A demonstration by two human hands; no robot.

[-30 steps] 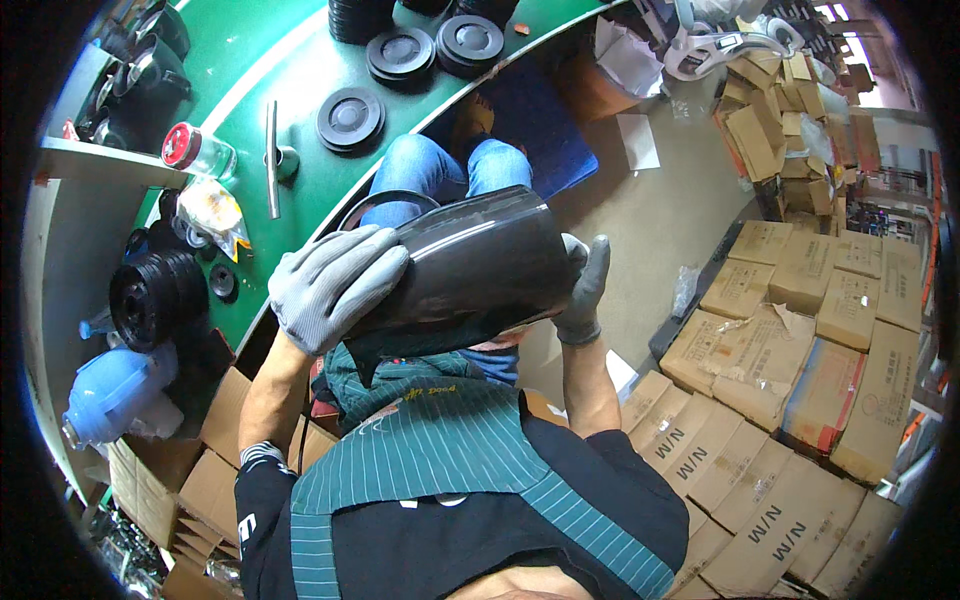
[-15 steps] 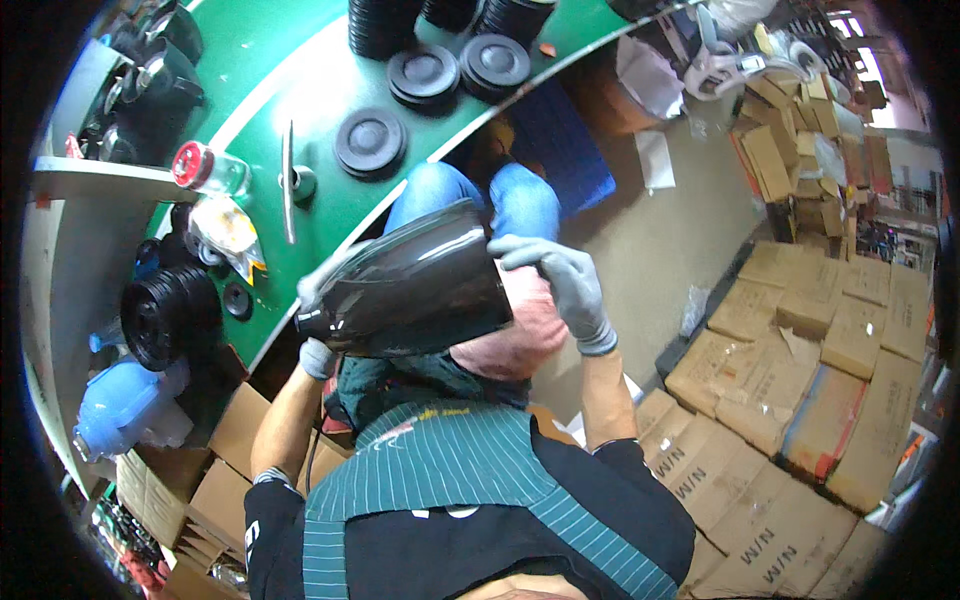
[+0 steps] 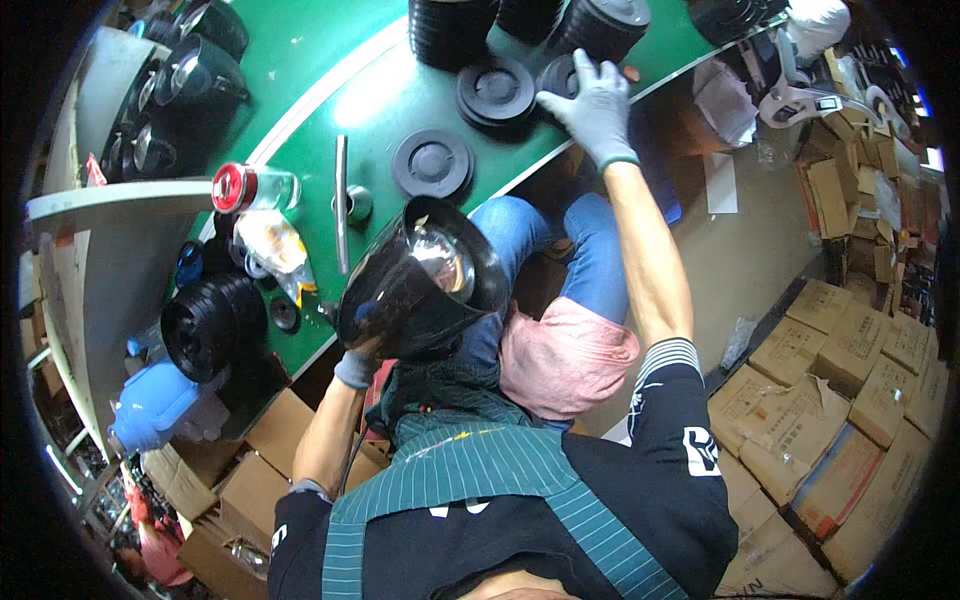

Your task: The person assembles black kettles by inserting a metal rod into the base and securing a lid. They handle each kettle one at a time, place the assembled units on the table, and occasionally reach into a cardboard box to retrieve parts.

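My left hand (image 3: 357, 369), in a grey glove, holds a glossy black tapered vessel (image 3: 390, 295) over my lap. The vessel's wide open mouth is turned up and to the right, and its shiny inside shows. Most of the left fingers are hidden behind it. My right hand (image 3: 597, 112), gloved as well, reaches to the table's edge with fingers spread. It is over a black round disc (image 3: 558, 76), partly covering it; whether it touches cannot be told. Nearby lie a stack of black discs (image 3: 497, 90) and another disc pile (image 3: 432, 164).
On the green table (image 3: 385, 105) stand taller black stacks (image 3: 450, 35), a red-lidded clear jar (image 3: 255, 188) and a metal bar on a stand (image 3: 341, 205). More black vessels (image 3: 195, 80) sit at far left. Cardboard boxes (image 3: 790, 400) are piled on the right.
My right hand has left the vessel's side and moved far forward to the discs. The vessel has turned so its mouth shows. The whole view has shifted.
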